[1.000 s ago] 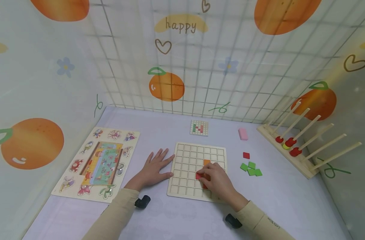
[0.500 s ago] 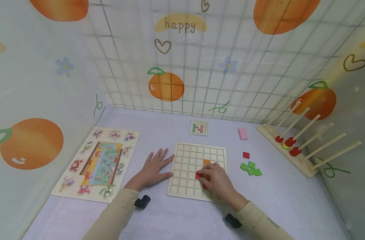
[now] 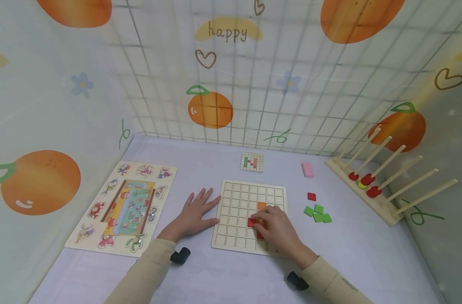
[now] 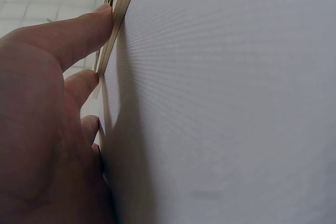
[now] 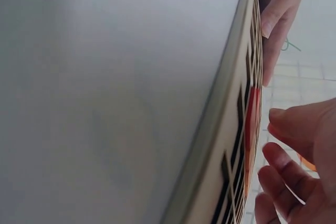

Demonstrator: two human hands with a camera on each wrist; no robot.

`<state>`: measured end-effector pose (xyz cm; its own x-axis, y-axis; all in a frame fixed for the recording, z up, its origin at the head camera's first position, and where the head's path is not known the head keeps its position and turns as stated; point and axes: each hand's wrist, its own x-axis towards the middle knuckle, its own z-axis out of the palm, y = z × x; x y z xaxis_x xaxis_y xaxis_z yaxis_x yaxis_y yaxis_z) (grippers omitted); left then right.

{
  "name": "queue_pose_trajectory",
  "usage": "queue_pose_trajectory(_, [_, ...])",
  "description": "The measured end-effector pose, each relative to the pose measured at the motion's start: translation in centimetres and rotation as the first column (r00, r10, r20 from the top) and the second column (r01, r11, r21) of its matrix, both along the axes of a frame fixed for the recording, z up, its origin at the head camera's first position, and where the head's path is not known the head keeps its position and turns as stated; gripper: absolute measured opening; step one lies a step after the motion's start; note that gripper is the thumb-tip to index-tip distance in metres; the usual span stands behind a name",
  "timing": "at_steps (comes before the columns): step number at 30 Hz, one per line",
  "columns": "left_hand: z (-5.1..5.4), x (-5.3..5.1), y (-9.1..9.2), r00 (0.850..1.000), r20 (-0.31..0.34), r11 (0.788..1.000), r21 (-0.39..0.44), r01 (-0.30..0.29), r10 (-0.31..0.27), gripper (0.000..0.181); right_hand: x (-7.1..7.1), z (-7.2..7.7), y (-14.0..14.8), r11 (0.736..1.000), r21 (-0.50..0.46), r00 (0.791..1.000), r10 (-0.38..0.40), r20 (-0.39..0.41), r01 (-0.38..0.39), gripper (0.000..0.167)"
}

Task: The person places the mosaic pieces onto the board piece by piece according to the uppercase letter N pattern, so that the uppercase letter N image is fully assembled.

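A wooden grid board [image 3: 234,202] lies flat in the middle of the table. My left hand [image 3: 194,215] rests beside it with fingers spread, thumb and index fingertip at its left edge; the left wrist view shows them touching that edge. Just above the board's right half is my right hand [image 3: 276,228], fingers loosely bent and holding nothing visible. In the right wrist view its fingers stand slightly off the board. A red square tile [image 3: 251,222] lies in a grid cell by those fingertips. An orange tile [image 3: 261,205] shows behind the hand, and another red tile [image 3: 260,235] is partly hidden under it.
Several green tiles [image 3: 318,217] and one red tile [image 3: 312,196] lie right of the board. Behind are a patterned card [image 3: 252,162] and a pink block [image 3: 307,169]. A peg rack [image 3: 367,190] stands right; a sea-animal puzzle [image 3: 128,207] lies left.
My right hand has drawn back slightly to the right from the red tile, leaving more of the tile showing in its cell. The left hand has stayed still.
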<state>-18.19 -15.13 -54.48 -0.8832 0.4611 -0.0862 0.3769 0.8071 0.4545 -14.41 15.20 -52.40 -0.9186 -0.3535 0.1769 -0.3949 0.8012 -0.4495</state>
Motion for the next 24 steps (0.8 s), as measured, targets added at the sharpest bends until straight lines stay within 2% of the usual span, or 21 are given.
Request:
queue_pose_trajectory(5, [0.1, 0.0, 0.0, 1.0, 0.003, 1.0, -0.001, 0.002, -0.002, 0.077, 0.2, 0.3, 0.6, 1.0, -0.024, 1.0, -0.018, 0.011, 0.018, 0.024])
queue_pose_trajectory(14, [0.1, 0.0, 0.0, 1.0, -0.01, 1.0, -0.004, 0.009, -0.009, 0.077, 0.1, 1.0, 2.5, 0.994, -0.04, 0.99, -0.1, 0.099, 0.105, 0.019])
queue_pose_trajectory(24, [-0.1, -0.1, -0.1, 1.0, -0.008, 1.0, -0.008, 0.008, -0.008, 0.077, -1.2, 1.3, 5.8, 0.98, -0.012, 0.971, -0.195, 0.141, 0.199, 0.026])
